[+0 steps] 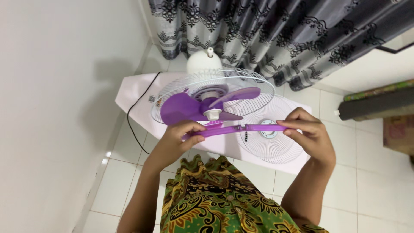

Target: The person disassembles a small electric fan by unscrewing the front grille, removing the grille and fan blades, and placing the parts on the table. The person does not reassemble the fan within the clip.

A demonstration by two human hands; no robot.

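I hold a thin purple plastic ring band (241,128) stretched between both hands. My left hand (179,138) pinches its left end and my right hand (308,131) grips its right end. Just beyond it stands a white fan (205,62) with its rear wire grille (258,84) and purple blades (185,108) exposed, fixed by a white cap at the hub. The loose front wire grille (276,149) lies flat on the white board under my right hand.
The fan rests on a white board (133,92) over a tiled floor (345,181). A black cord (133,125) runs down the board's left side. A white wall is at left, a patterned grey curtain (280,30) behind, dark furniture (379,103) at right.
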